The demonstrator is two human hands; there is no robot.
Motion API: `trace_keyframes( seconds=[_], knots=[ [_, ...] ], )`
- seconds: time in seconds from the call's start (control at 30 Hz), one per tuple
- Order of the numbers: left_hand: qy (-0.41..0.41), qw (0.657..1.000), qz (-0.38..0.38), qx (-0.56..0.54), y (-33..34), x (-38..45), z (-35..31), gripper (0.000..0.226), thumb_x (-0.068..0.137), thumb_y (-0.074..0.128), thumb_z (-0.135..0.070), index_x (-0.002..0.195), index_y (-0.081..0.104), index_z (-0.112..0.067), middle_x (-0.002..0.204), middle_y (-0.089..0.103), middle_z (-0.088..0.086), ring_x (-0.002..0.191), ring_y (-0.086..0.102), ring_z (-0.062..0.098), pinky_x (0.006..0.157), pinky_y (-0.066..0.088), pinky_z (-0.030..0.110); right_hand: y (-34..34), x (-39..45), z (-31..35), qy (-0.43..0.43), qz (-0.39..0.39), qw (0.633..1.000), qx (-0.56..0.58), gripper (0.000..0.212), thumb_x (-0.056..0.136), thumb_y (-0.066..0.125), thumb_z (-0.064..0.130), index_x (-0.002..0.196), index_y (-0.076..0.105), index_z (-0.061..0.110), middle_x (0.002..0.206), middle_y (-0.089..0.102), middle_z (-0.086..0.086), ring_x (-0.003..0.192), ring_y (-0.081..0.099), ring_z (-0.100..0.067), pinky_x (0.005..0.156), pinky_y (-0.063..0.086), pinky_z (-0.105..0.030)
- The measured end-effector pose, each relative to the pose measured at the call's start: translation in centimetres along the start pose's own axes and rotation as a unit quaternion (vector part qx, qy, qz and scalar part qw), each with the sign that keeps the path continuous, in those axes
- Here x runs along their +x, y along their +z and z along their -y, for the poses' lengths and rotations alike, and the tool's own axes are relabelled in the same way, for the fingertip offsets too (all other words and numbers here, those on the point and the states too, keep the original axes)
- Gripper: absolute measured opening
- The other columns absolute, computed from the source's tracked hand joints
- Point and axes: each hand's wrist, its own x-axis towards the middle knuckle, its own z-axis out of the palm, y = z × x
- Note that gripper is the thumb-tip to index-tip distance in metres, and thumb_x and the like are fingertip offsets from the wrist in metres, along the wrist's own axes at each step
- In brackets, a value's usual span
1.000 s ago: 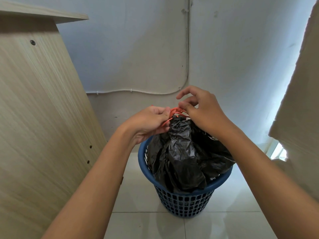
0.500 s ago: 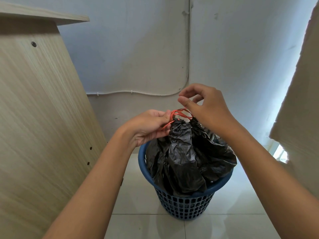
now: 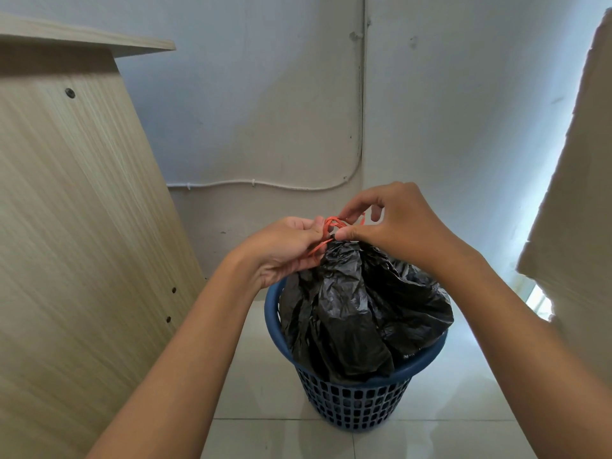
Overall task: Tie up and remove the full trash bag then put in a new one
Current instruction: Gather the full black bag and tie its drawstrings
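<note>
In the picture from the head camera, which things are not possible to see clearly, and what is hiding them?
- Knot in the orange drawstring: whether it is finished; fingers of the left hand and right hand cover it.
- Contents of the black trash bag: opaque plastic hides them.
- Inside and bottom of the blue basket: the bag fills it.
- Wooden cabinet: cut off by the left edge.
- A new bag: none in view.

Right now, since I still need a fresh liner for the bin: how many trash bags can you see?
1: the black trash bag, full, sitting in the blue basket, its neck gathered with the red tie between both hands. No spare bag shows; one may lie out of view.
</note>
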Motion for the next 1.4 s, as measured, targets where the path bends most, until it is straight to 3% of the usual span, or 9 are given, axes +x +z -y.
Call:
trace_keyframes(
  seconds=[0.17,0.27,0.37,0.43,0.63,0.93,1.1,1.27,1.4],
  knots=[
    [0.015,1.000,-0.014,0.005,-0.1,0.1,0.0,0.031,0.107,0.044,-0.023,0.092,0.067,-0.008,0.067,0.063,-0.003,0.053,0.055,-0.001,0.060,0.054,0.011,0.0,0.0,-0.2,-0.001,-0.002,1.000,0.012,0.023,0.080,0.080,0.038,0.100,0.074,0.030,0.092,0.065,0.016,0.068,0.052,0.005,0.064,0.036,-0.007],
    [0.043,0.996,-0.036,0.070,-0.2,0.2,-0.1,0.035,0.108,0.041,-0.023,0.103,0.067,0.000,0.075,0.061,0.002,0.058,0.053,0.001,0.065,0.052,0.013,-0.1,-0.1,-0.3,0.033,0.034,0.999,0.012,0.009,0.091,0.070,0.032,0.098,0.076,0.030,0.084,0.061,0.025,0.068,0.052,-0.001,0.065,0.039,-0.016],
    [0.084,0.976,-0.055,0.192,-0.3,0.2,-0.1,0.043,0.109,0.039,-0.023,0.116,0.061,0.013,0.089,0.058,0.015,0.073,0.053,0.016,0.080,0.053,0.029,0.0,-0.3,-0.3,0.033,0.047,0.998,0.010,0.010,0.094,0.066,0.030,0.097,0.076,0.028,0.085,0.059,0.027,0.073,0.051,0.014,0.066,0.033,-0.010],
    [0.099,0.967,-0.053,0.228,-0.3,0.2,-0.1,0.041,0.109,0.039,-0.024,0.113,0.065,0.008,0.088,0.058,0.014,0.076,0.053,0.019,0.087,0.053,0.037,0.1,-0.3,0.0,0.034,0.054,0.997,0.032,0.011,0.094,0.065,0.033,0.099,0.075,0.030,0.088,0.063,0.025,0.066,0.053,0.003,0.065,0.040,-0.016],
    [0.085,0.952,-0.046,0.291,-0.2,0.3,0.0,0.041,0.109,0.036,-0.027,0.095,0.065,-0.001,0.065,0.051,-0.001,0.057,0.048,0.007,0.060,0.046,0.018,0.7,-0.1,0.0,0.056,0.111,0.991,0.057,0.013,0.093,0.067,0.019,0.099,0.074,0.028,0.082,0.069,0.013,0.075,0.060,-0.003,0.072,0.044,-0.017],
    [0.029,0.982,0.027,0.185,0.4,-0.7,-0.6,0.044,0.108,0.039,-0.012,0.067,0.055,-0.019,0.058,0.045,-0.003,0.050,0.041,0.002,0.048,0.045,0.012,0.9,0.2,0.1,0.076,0.066,0.993,0.066,0.028,0.098,0.056,0.011,0.083,0.074,0.025,0.071,0.069,0.011,0.064,0.054,-0.020,0.063,0.043,-0.028],
    [0.010,0.990,0.064,0.128,0.4,-1.0,-0.9,0.033,0.102,0.039,-0.002,0.078,0.056,-0.015,0.063,0.050,-0.004,0.055,0.045,0.005,0.057,0.049,0.018,1.2,0.2,0.0,0.065,0.024,0.996,0.059,0.024,0.097,0.057,0.011,0.084,0.075,0.019,0.074,0.071,0.006,0.079,0.066,-0.028,0.076,0.051,-0.038],
    [0.001,0.995,0.076,0.062,0.2,-0.9,-1.1,0.022,0.105,0.037,-0.007,0.092,0.055,-0.012,0.068,0.050,-0.001,0.052,0.044,0.004,0.054,0.050,0.018,0.9,0.4,0.3,0.063,-0.010,0.994,0.093,0.023,0.102,0.053,0.013,0.096,0.075,0.016,0.086,0.075,0.002,0.064,0.059,0.001,0.060,0.040,-0.007],
    [0.008,0.997,0.046,0.060,-0.1,-0.6,-1.1,0.024,0.104,0.034,-0.004,0.092,0.053,-0.014,0.067,0.050,-0.002,0.047,0.043,0.002,0.053,0.048,0.018,-0.1,0.5,0.5,0.030,-0.078,0.990,0.115,0.022,0.103,0.052,0.024,0.096,0.072,0.020,0.075,0.072,0.009,0.064,0.056,-0.029,0.061,0.046,-0.032]
  ],
)
